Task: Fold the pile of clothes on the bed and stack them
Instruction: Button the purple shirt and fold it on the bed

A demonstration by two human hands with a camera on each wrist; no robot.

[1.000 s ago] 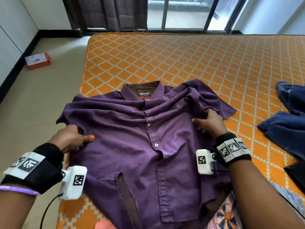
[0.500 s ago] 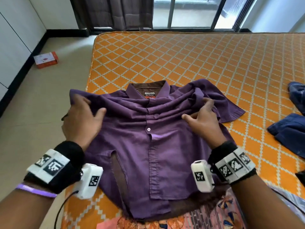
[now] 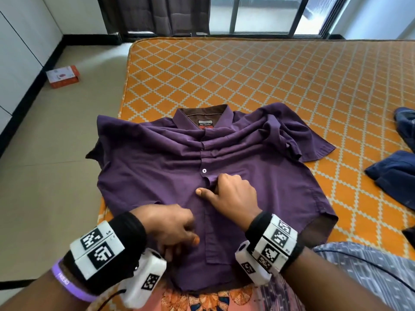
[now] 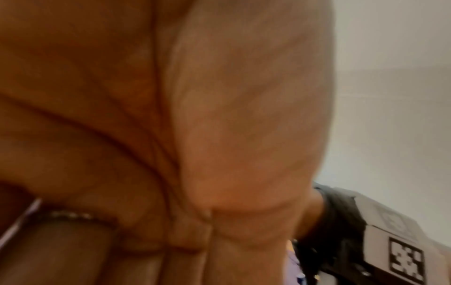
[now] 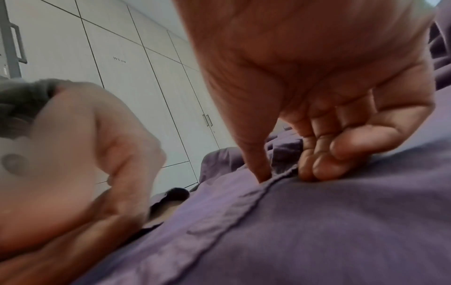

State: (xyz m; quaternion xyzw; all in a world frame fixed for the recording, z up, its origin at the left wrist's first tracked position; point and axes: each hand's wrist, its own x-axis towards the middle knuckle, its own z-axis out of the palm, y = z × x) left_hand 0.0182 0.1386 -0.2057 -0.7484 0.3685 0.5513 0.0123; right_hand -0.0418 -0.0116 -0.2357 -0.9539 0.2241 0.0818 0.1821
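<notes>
A purple short-sleeved shirt (image 3: 146, 176) lies front up on the orange bed (image 3: 269, 81), collar away from me and wrinkled across the chest. My right hand (image 3: 208, 189) is at the button placket just below a white button, thumb and curled fingers pinching the placket edge; the right wrist view shows this pinch (image 5: 288, 174) on the purple shirt (image 5: 317, 231). My left hand (image 3: 186, 245) is lower on the front beside the placket, blurred, its fingers curled down into the cloth. The left wrist view is filled by a blurred palm (image 4: 171, 135).
Dark blue clothes (image 3: 395, 176) lie at the bed's right side. Patterned cloth (image 3: 370, 277) shows at the near edge. The bed's left edge runs close to the shirt's left sleeve, with tiled floor and a red and white box (image 3: 62, 76) beyond it.
Both hands have come in from the shirt's shoulders to the middle of the front. The left front panel, which lay open showing brown lining, now lies closed under the placket.
</notes>
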